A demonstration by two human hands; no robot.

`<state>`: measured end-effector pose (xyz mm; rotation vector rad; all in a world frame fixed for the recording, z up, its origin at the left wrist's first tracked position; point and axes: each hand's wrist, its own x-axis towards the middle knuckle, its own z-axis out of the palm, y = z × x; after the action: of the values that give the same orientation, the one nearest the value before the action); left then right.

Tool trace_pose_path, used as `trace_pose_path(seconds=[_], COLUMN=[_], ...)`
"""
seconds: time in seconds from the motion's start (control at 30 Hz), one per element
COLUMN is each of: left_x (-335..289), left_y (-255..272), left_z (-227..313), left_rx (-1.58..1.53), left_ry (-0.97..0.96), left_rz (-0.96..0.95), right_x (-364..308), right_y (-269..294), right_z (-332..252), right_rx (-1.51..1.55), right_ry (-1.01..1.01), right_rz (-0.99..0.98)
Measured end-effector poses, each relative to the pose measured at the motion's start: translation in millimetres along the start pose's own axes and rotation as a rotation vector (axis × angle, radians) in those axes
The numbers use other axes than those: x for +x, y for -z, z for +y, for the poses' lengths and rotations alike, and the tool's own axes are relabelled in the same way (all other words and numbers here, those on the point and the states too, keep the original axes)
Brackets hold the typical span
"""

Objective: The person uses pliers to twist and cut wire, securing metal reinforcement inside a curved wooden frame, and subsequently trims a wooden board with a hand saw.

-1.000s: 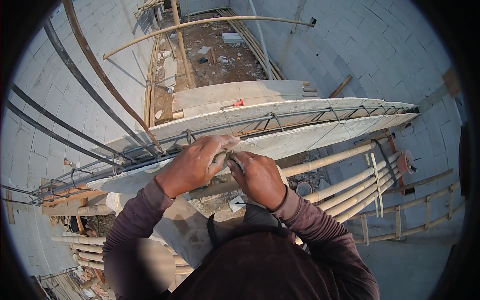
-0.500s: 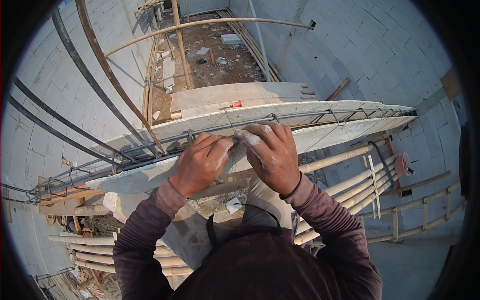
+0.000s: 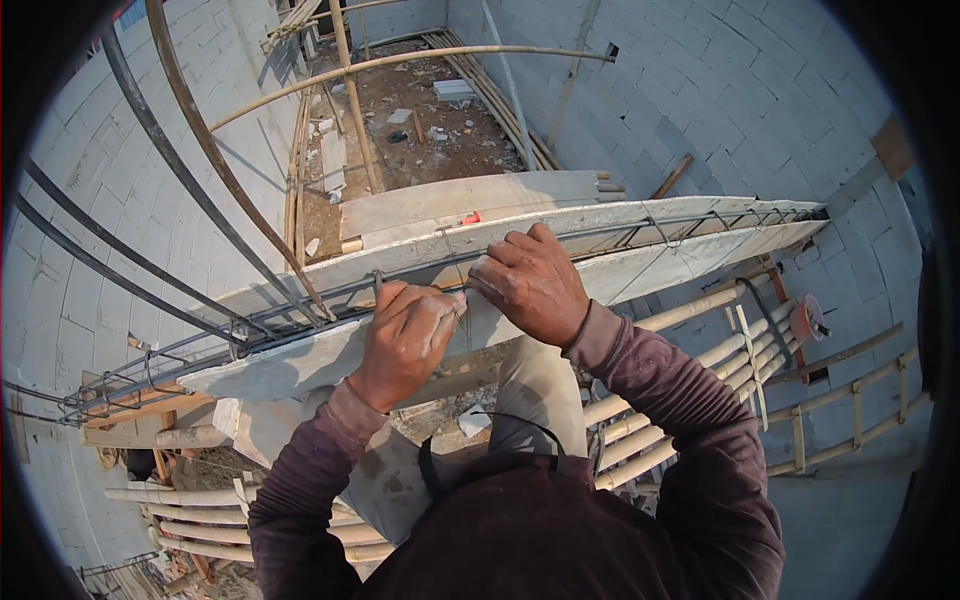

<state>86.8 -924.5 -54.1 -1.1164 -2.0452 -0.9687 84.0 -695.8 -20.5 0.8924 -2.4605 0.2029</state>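
Drawing slightly apart on my feed, bare left hand (image 3: 412, 338) and bare right hand (image 3: 537, 287) sit by the thin dark wire (image 3: 449, 245) crossing the dark steel rebar cage (image 3: 270, 335), likely working separate spots now. Both grips curl inward; I can't tell if they pinch wire.

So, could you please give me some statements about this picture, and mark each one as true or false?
1. The left hand and the right hand are close together. True.
2. Both hands wear gloves. False: both are bare.
3. Tall steel bars stand to the left of the hands. True.
4. The pink container is at the left side of the picture. False: it is at the right side.
5. A small red thing is beyond the hands, near the far long board. True.
6. The sleeves are white. False: they are dark, purplish brown.
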Motion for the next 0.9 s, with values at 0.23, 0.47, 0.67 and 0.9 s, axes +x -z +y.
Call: trace_pose_path(seconds=[0.23, 0.47, 0.67, 0.9], left_x=[8.6, 23.2, 39.9, 97.8], left_y=[8.6, 21.3, 25.9, 18.7], left_z=[-1.2, -5.4, -11.2, -14.5], left_rx=[0.021, -0.12, -0.144, 0.059], left_ry=[-0.074, 0.154, 0.343, -0.013], left_rz=[-0.123, -0.192, -0.32, -0.668], right_x=[4.0, -7.2, -29.3, -13.7], right_y=[-2.9, 4.5, 3.5, -18.0], right_z=[-1.8, -16.0, -40.8, -81.1], right_rx=[0.048, 0.049, 0.117, 0.437], right_ry=[-0.102, -0.195, -0.259, -0.475], right_rz=[0.053, 0.087, 0.087, 0.242])
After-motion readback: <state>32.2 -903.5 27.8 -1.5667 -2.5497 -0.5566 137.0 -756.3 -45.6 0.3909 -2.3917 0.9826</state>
